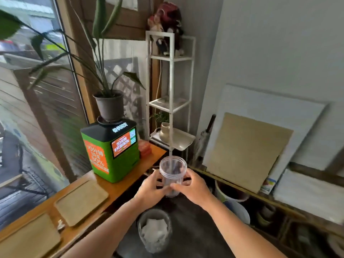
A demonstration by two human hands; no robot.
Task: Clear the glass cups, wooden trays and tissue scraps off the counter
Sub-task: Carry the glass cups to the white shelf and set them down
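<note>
Window-side corner, long orange-brown wooden bench (128,185) running from near left toward far centre, dark surface to its right. Clear ribbed glass cup (172,173) held upright above the dark surface, off the bench's right edge, a thin clear straw standing in it. Left hand (151,189) wraps its left side, right hand (193,187) its right; both grips closed on the cup. Nearer, a second clear glass cup stuffed with white tissue scraps (154,231) stands on the dark surface between the forearms. On the bench: two flat rectangular wooden trays, one mid-left (81,201), one near left (28,239), a small pale scrap (60,225) between them. Farther along the bench, a green box-shaped charging kiosk with orange labels (111,151), a dark potted plant (109,106) on top. White metal shelf tower (170,90) beyond.
</note>
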